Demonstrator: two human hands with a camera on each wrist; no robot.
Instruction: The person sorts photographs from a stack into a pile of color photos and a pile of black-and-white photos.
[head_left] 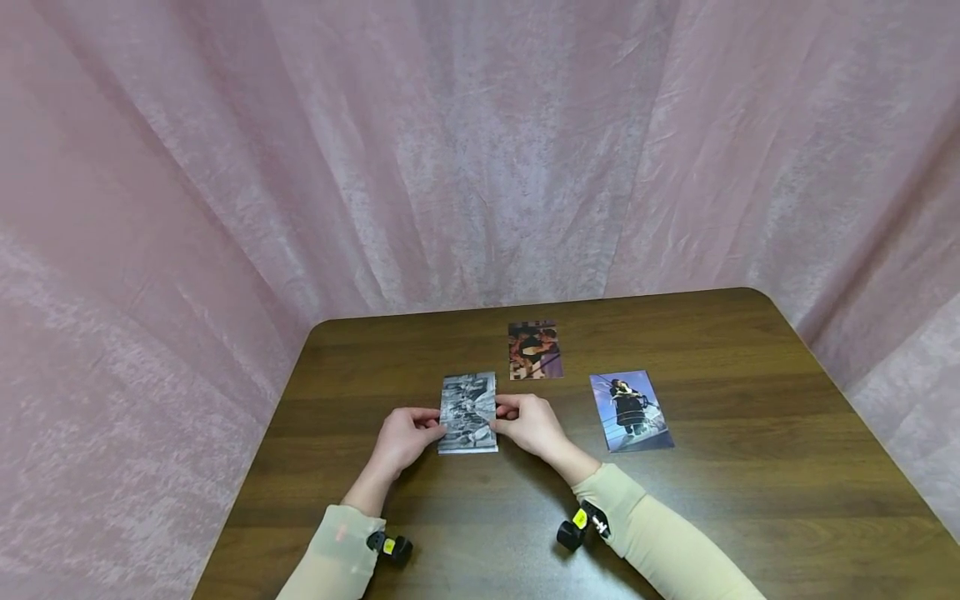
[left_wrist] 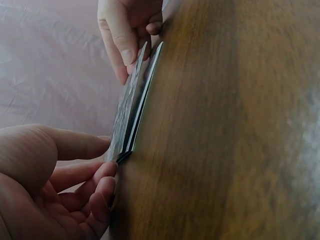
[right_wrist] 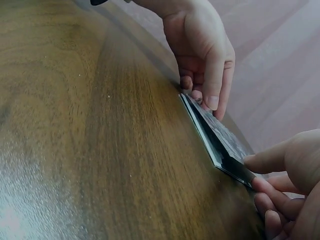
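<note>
Head view: both forearms in beige sleeves come in from the near table (head_left: 750,517) edge. Left hand (head_left: 401,437) and right hand (head_left: 531,425) pinch opposite side edges of a small stack of photos (head_left: 468,412), black-and-white print on top, lying near table centre. Wrist views show thumbs on the top photo, curled fingers at the stack's edges, top print lifted slightly off the rest. Right of the stack, apart, a blue-toned photo (head_left: 630,411). Farther back, a reddish photo (head_left: 535,350). Pink curtain (head_left: 480,150) behind.
</note>
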